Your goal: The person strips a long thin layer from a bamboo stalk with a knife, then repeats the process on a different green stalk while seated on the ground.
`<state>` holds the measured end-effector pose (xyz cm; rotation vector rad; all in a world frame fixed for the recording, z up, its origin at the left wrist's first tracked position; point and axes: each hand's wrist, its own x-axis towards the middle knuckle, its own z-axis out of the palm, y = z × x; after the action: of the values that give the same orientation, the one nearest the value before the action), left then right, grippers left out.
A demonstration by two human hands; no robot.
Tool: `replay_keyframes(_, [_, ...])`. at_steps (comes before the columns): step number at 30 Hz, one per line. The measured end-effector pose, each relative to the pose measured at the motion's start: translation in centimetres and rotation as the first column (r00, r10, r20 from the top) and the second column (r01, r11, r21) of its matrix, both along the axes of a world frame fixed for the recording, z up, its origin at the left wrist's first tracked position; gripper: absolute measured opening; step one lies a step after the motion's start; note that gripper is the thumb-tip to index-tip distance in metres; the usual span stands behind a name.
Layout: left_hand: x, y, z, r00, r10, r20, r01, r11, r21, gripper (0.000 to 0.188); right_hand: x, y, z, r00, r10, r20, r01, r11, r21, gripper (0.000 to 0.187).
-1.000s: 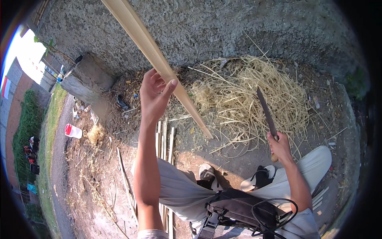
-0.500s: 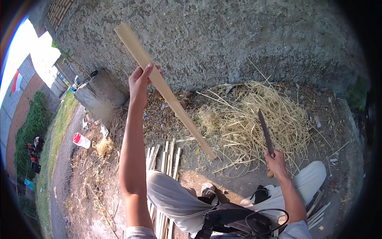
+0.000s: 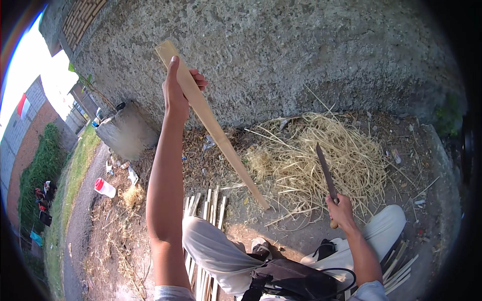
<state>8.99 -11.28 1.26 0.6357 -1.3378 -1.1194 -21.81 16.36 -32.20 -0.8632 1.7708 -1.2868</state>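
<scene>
My left hand (image 3: 178,90) is closed round the upper part of a long, pale split-bamboo strip (image 3: 217,131), with the thumb lying along its face. The strip slants down to the right, and its narrow lower end is near the ground before my knees. In my right hand (image 3: 342,210) is a long knife (image 3: 326,170), its dark blade pointing up and slightly left. Part of its wooden handle shows below the fist. Behind the blade lies a big heap of pale, curly bamboo shavings (image 3: 346,150). Blade and strip are apart.
Cut bamboo slats (image 3: 215,210) lie beside my left knee; more slats (image 3: 399,273) lie at my right. A rough grey wall (image 3: 281,60) rises behind the heap. At left are a white bottle with a red lid (image 3: 105,188) and a concrete block (image 3: 128,131). A black bag (image 3: 296,278) rests at my lap.
My left hand has moved up the strip, closer to its top end. The right hand and knife have shifted slightly left and down in view. The whole scene has tilted a little.
</scene>
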Motion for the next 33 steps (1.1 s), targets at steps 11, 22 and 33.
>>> replay_keyframes(11, [-1.7,1.0,0.6,0.965,-0.251,-0.073,0.25,0.968,-0.029,0.052,-0.3,-0.1,-0.6,0.997,0.003,-0.078,-0.006,1.0,-0.03,0.019])
replay_keyframes(22, [-4.2,2.2,1.0,0.997,-0.012,-0.07,0.004,0.993,-0.119,0.047,0.0,-0.2,-0.7,0.99,0.021,-0.137,-0.025,0.999,-0.024,0.02])
replay_keyframes(33, [-6.2,3.6,1.5,0.966,0.26,0.015,-0.256,0.958,-0.132,0.039,0.0,-0.2,-0.1,0.978,0.079,-0.191,-0.077,0.997,0.02,0.021])
